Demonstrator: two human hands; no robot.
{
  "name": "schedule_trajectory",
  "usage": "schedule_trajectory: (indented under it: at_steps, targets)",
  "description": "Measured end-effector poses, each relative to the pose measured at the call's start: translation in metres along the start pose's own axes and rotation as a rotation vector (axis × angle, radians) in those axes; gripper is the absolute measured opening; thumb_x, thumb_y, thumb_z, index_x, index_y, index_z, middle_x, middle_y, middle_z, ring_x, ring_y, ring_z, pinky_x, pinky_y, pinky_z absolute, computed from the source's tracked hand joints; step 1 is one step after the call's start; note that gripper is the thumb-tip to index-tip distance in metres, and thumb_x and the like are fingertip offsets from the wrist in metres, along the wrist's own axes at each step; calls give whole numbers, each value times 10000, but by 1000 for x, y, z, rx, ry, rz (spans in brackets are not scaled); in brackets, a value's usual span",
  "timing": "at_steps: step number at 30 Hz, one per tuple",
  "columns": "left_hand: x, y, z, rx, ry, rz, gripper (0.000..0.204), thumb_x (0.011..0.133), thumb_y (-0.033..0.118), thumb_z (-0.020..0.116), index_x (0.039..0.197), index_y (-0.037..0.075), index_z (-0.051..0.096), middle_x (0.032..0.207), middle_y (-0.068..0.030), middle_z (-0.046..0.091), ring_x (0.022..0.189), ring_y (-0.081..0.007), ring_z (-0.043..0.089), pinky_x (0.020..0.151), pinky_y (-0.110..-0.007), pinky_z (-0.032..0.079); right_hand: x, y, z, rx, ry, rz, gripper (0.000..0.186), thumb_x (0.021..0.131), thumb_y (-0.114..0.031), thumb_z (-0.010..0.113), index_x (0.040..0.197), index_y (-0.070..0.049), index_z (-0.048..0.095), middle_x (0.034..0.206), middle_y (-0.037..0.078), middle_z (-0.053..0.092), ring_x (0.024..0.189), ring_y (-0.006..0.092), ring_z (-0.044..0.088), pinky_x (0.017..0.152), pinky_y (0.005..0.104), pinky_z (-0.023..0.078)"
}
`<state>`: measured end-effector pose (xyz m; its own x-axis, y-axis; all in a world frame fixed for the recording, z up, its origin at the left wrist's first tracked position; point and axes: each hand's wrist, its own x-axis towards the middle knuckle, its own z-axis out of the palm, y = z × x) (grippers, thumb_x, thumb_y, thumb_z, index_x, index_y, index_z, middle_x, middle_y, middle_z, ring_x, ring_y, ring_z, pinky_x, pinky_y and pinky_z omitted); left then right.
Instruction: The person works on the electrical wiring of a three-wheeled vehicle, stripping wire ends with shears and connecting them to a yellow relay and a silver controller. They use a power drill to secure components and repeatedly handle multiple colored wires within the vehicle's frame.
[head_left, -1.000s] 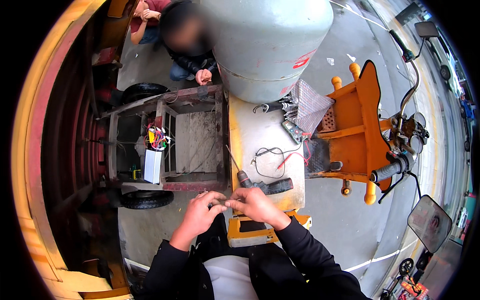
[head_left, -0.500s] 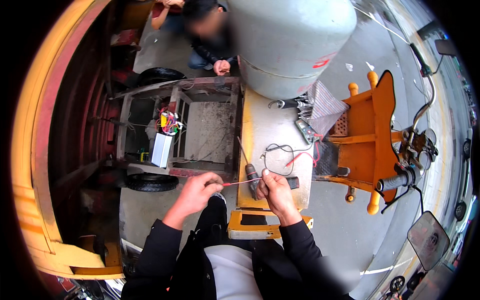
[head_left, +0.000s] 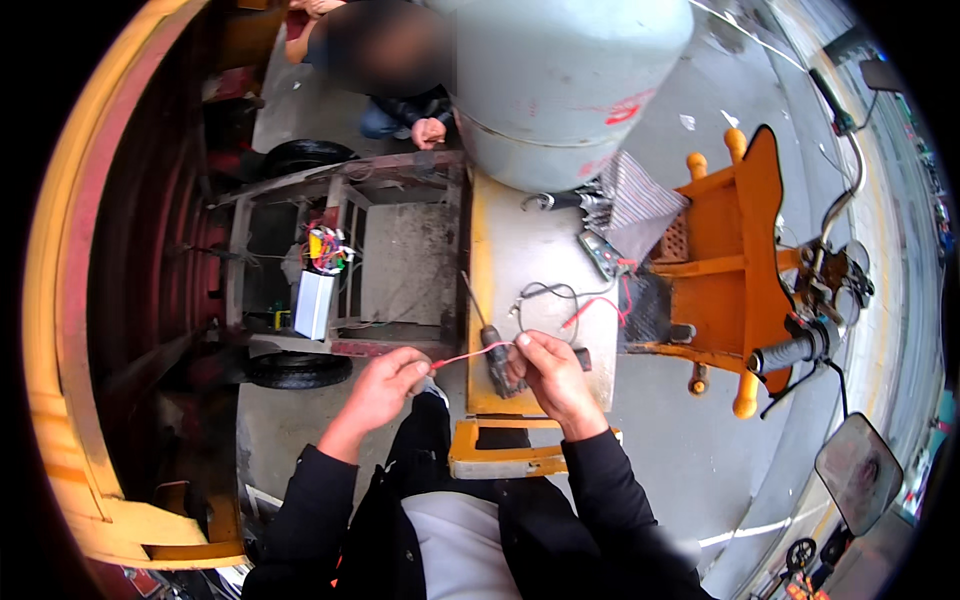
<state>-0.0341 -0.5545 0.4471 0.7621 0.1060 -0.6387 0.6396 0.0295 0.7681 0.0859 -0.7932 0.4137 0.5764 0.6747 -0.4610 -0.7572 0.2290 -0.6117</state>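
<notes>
A thin red wire [head_left: 475,353] spans the gap between my two hands, bowing slightly upward. My left hand [head_left: 380,393] pinches its left end, where a thicker red piece shows at the fingertips. The other end is pinched between thumb and fingers of my right hand [head_left: 556,378]. Below and behind the wire lies a dark cordless drill [head_left: 498,370] with a long bit, on a worn metal panel [head_left: 500,235]. My right hand hides part of the drill. Farther back on the panel are a multimeter [head_left: 600,254] and its black and red test leads [head_left: 597,306].
Left of the panel, an open vehicle frame [head_left: 455,220] holds a silver box [head_left: 314,304] and bundled coloured wires [head_left: 326,248]. A large grey tank [head_left: 570,90] and folded umbrella [head_left: 645,205] stand beyond. Orange bodywork [head_left: 715,290] and handlebars are right. Another person crouches at the far left.
The red wire has gone from nearly straight to slightly bowed. My right thumb has tipped down over it. The whole view has shifted a little, so the surroundings appear farther left.
</notes>
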Motion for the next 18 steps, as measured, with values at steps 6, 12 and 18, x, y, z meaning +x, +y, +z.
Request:
schedule_trajectory:
  at_steps: [6, 12, 18]
  targets:
    - [2, 5, 8, 208, -12, 51, 221, 1002, 226, 575, 966, 21, 648, 722, 30, 520, 673, -73, 467, 607, -256, 401, 2, -3, -6, 50, 100, -76, 181, 990, -124, 543, 857, -6, 578, 711, 43, 539, 642, 152, 525, 622, 296, 450]
    - [15, 1, 21, 209, -108, 59, 198, 934, 178, 681, 996, 0, 621, 806, -30, 642, 751, -99, 577, 686, -284, 478, 1, -6, -31, -134, 192, -112, 144, 981, -117, 556, 896, -10, 600, 760, 72, 598, 672, 179, 574, 635, 319, 484]
    - [22, 3, 30, 207, -147, 94, 257, 936, 182, 675, 1087, -10, 596, 846, -54, 676, 761, -110, 600, 682, -296, 491, 4, -10, -34, -338, 224, -152, 109, 972, -69, 575, 931, 14, 632, 799, 76, 651, 710, 149, 612, 675, 291, 507]
